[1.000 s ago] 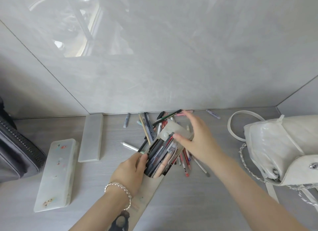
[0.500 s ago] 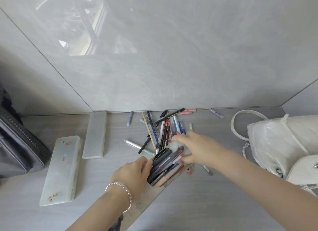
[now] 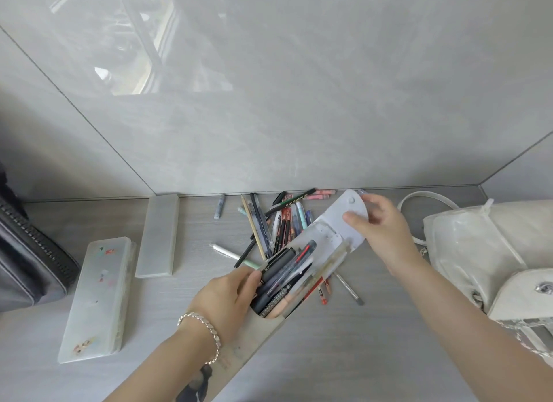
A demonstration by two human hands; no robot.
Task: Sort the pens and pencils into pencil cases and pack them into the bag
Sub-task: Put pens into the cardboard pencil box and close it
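Note:
My left hand point(image 3: 229, 300) grips the side of a long beige pencil case point(image 3: 239, 346) stuffed with several dark pens point(image 3: 284, 279) that stick out of its mouth. My right hand point(image 3: 378, 231) pinches the case's round white flap point(image 3: 348, 219) and holds it lifted open toward the wall. Behind the case lies a loose pile of pens and pencils point(image 3: 278, 219) on the grey table. A white quilted bag point(image 3: 490, 258) with a chain strap sits at the right.
A frosted rectangular pencil box point(image 3: 97, 300) with small stickers lies at the left, and a plain grey box point(image 3: 157, 235) beside it. A dark zipped bag point(image 3: 27, 261) fills the far left edge. The grey wall stands just behind the pile.
My right hand has pulled the flap up and back from the case mouth toward the wall, so the pens inside show. The left hand has kept its hold on the case.

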